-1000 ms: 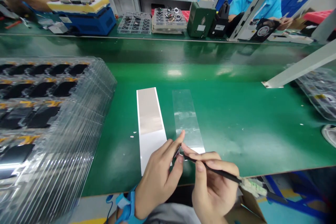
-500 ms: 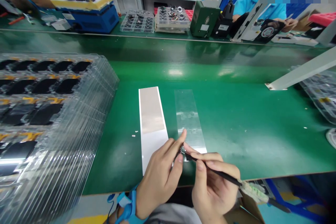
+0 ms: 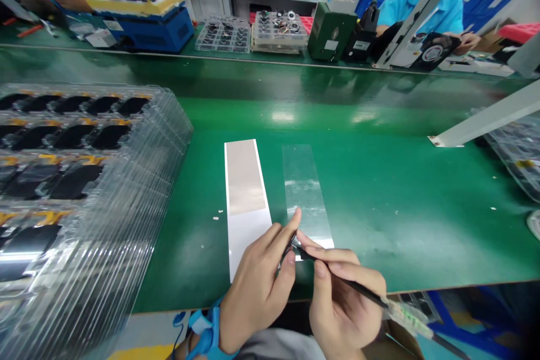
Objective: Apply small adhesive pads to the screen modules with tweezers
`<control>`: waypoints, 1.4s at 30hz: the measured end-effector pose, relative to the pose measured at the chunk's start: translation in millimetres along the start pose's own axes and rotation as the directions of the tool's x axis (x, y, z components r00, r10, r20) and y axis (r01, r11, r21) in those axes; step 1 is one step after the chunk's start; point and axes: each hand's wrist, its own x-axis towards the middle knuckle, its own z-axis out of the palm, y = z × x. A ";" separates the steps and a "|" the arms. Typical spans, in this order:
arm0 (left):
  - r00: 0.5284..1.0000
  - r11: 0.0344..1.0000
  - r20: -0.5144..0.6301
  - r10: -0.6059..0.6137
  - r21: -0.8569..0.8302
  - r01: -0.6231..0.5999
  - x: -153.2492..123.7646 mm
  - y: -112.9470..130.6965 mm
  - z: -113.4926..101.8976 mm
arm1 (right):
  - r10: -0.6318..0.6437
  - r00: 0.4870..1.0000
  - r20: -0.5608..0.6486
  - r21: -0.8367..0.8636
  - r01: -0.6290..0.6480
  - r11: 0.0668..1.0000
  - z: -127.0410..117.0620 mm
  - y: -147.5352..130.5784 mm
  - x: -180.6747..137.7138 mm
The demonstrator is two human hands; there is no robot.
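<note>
My left hand (image 3: 261, 275), with a blue strap (image 3: 206, 326) at the wrist, pinches a small, dark, shiny-edged piece (image 3: 287, 247) between fingers and thumb; most of it is hidden. From the right, my right hand (image 3: 348, 298) grips a slim black tool (image 3: 358, 287) like a pen, its rear wrapped in pale tape. The tool's tip meets the small piece, or lies very close to it. Beneath the left hand runs a white strip (image 3: 248, 230) with a greyish sheet (image 3: 245, 177) on its far part. A clear film strip (image 3: 301, 171) lies beyond the fingertips.
Stacked clear trays (image 3: 164, 140) with black screen-like parts rise at the left. At the right, a white metal post (image 3: 485, 115) stands on the green table (image 3: 379, 191). Across the back shelf are a blue machine (image 3: 156, 31), watch trays (image 3: 280, 31), a green box (image 3: 329, 34) and two people working.
The tool in my right hand has tilted slightly, its rear end lower. Both hands keep almost the same place, and the whole view has shifted a little.
</note>
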 end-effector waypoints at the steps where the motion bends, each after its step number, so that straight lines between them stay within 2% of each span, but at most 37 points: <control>1: 1.000 1.000 0.001 0.000 -0.002 0.000 0.0 0.0 -0.2 | 0.002 1.000 0.007 -0.001 -0.002 1.000 -0.1 -0.2 0.0; 10: 1.000 1.000 -0.002 -0.003 -0.018 0.003 -0.7 1.2 -1.3 | -0.002 1.000 0.020 -0.019 0.002 1.000 0.2 -0.4 1.4; 13: 1.000 1.000 -0.012 -0.011 -0.010 0.011 0.7 2.0 -1.5 | 0.020 0.999 -0.025 0.025 -0.019 1.000 1.1 -1.9 1.6; 17: 0.999 1.000 -0.041 -0.015 0.021 0.016 2.1 1.4 -1.2 | 0.110 0.988 -0.107 0.105 -0.099 0.990 -4.8 0.4 4.4; 19: 0.999 1.000 -0.043 -0.019 0.006 0.019 0.4 0.1 -1.4 | 0.153 0.985 -0.078 0.073 -0.147 0.986 -12.9 4.5 8.6; 22: 0.998 0.995 0.004 -0.069 -0.078 0.069 -5.2 -1.0 -2.8 | 0.220 0.972 0.084 -0.093 -0.212 0.973 -26.9 9.8 19.4; 24: 0.993 0.982 0.046 -0.104 -0.154 0.110 -9.6 -0.5 -5.1 | 0.290 0.920 0.265 -0.211 -0.238 0.948 -32.6 8.5 29.1; 27: 0.985 0.953 0.057 -0.162 -0.249 0.172 -13.4 0.8 -11.2 | 0.387 0.747 0.540 -0.256 -0.292 0.922 -31.3 0.6 47.8; 29: 0.985 0.943 0.030 -0.171 -0.285 0.173 -13.4 0.2 -16.9 | 0.398 0.661 0.636 -0.230 -0.331 0.915 -24.6 -0.8 67.1; 30: 0.989 0.945 -0.007 -0.151 -0.295 0.142 -12.7 -0.9 -20.1 | 0.419 0.650 0.634 -0.256 -0.335 0.907 -20.0 2.2 80.4; 31: 0.991 0.952 -0.067 -0.119 -0.291 0.095 -11.7 -2.4 -23.2 | 0.452 0.661 0.599 -0.312 -0.328 0.892 -14.7 8.7 96.7; 32: 0.986 0.961 -0.145 -0.085 -0.272 0.043 -10.5 -4.2 -26.1 | 0.488 0.683 0.544 -0.383 -0.315 0.868 -8.7 18.7 115.7; 33: 0.972 0.970 -0.228 -0.061 -0.243 0.003 -9.3 -6.1 -28.6 | 0.545 0.722 0.426 -0.521 -0.297 0.800 -2.0 32.2 137.0; 35: 0.934 0.981 -0.351 -0.070 -0.195 0.000 -7.3 -9.7 -31.7 | 0.566 0.772 0.289 -0.626 -0.295 0.722 12.4 66.3 182.5; 37: 0.911 0.983 -0.398 -0.106 -0.183 0.035 -6.0 -12.1 -32.0 | 0.594 0.784 0.181 -0.708 -0.315 0.632 26.4 102.9 224.3; 39: 0.904 0.983 -0.409 -0.125 -0.177 0.056 -5.3 -13.9 -30.3 | 0.626 0.772 0.106 -0.773 -0.332 0.541 37.3 133.5 255.5; 42: 0.900 0.982 -0.409 -0.149 -0.168 0.086 -4.3 -16.3 -27.1 | 0.651 0.758 0.046 -0.835 -0.329 0.441 43.3 159.7 279.2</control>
